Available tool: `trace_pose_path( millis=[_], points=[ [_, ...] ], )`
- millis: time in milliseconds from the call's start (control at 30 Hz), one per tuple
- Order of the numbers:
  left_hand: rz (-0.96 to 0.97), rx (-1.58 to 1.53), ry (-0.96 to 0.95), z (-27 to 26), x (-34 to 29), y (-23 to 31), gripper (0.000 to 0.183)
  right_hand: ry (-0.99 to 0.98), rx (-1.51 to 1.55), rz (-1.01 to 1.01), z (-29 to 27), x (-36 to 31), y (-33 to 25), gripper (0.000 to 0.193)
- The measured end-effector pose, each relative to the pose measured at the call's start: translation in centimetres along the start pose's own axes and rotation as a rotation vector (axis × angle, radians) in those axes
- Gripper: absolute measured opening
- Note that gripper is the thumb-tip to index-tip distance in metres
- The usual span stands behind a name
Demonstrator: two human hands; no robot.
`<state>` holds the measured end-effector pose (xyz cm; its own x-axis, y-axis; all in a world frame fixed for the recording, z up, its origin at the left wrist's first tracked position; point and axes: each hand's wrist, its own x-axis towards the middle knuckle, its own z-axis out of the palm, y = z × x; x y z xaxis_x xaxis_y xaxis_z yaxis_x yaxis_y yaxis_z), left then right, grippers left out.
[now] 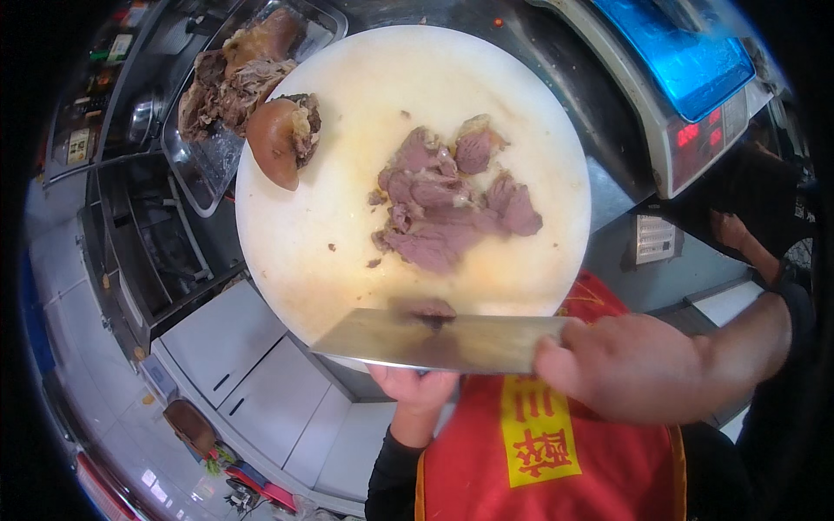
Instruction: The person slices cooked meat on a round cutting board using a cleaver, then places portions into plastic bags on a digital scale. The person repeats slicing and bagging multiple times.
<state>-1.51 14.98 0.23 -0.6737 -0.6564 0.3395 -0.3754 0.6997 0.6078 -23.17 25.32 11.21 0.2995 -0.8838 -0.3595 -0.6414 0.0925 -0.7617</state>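
Note:
My right hand [625, 360] grips the handle of a wide cleaver [469, 343], its blade lying level across the near edge of a round white cutting board [347, 252]. Below the blade is my left hand [413, 384], its fingers mostly hidden behind the steel. A small dark scrap of meat [426, 306] shows just past the blade's upper edge. Farther in, sliced pinkish-brown cooked meat [439, 208] lies in a loose pile with crumbs around it. At the board's left edge sits a chunk of meat with brown skin [276, 143].
Larger cooked pieces of meat [234, 82] fill a clear tray [207, 178] at the back left. A scale [695, 143] with a blue pan [686, 65] stands at the back right. Another person's arm [743, 239] shows at the right. White cabinets [226, 347] are at lower left.

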Motion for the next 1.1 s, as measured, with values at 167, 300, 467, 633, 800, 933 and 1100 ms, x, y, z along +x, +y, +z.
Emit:
trace_pose_path(
  millis=[167,300,467,633,800,933,1100],
  points=[
    [-0.004,0.059,0.001,0.1,0.2,0.0,0.042,0.019,-0.045,0.020,0.3,0.3,-0.1,0.019],
    [0.016,0.076,-0.012,-0.1,0.2,-0.2,0.045,-0.102,-0.116,0.039,-0.1,-0.2,0.1,0.017],
    [-0.036,0.044,-0.011,0.0,-0.1,-0.5,0.048,0.020,0.055,0.003,0.7,2.6,0.4,0.015],
    [0.031,0.108,0.000,0.0,0.0,-0.5,0.048,0.077,0.101,0.007,2.0,3.8,0.7,0.016],
    [0.046,0.096,0.063,0.3,0.0,0.0,0.042,-0.070,-0.018,0.131,1.0,-0.7,2.3,0.021],
    [0.112,0.153,0.021,0.0,0.1,-0.2,0.042,0.095,-0.087,0.249,0.8,-1.6,1.6,0.025],
    [0.044,0.147,-0.004,-0.1,-0.6,-0.1,0.043,0.156,-0.189,0.036,-0.2,-2.7,-0.5,0.024]
  ],
)
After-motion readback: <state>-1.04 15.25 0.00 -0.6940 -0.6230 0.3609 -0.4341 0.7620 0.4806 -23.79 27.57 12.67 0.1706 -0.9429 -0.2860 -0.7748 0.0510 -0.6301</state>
